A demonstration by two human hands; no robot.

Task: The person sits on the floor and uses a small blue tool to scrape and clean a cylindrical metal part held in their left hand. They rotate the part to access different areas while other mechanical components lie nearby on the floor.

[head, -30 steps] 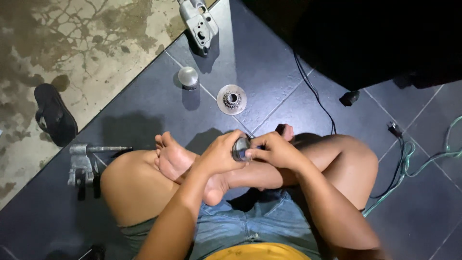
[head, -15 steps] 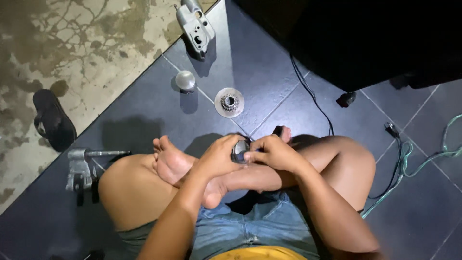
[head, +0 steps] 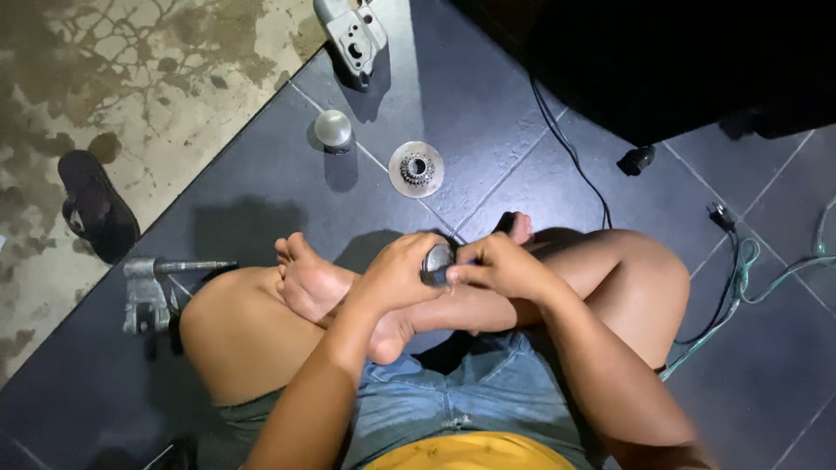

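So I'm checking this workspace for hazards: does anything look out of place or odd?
Parts lie loose on the floor: a toothed metal disc, a round cap and a grey housing ahead, a shafted casting by the knee. A lone sandal and cables lie about too.

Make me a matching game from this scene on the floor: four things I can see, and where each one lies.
Things:
1. small metal part
2. toothed metal disc
3. black sandal
4. grey housing

Places:
A. on the pale stained floor, at the left
B. at the top edge, on dark tile
C. between both hands, above the crossed legs
D. on a tile joint, ahead of the feet

Pairs: 1-C, 2-D, 3-A, 4-B
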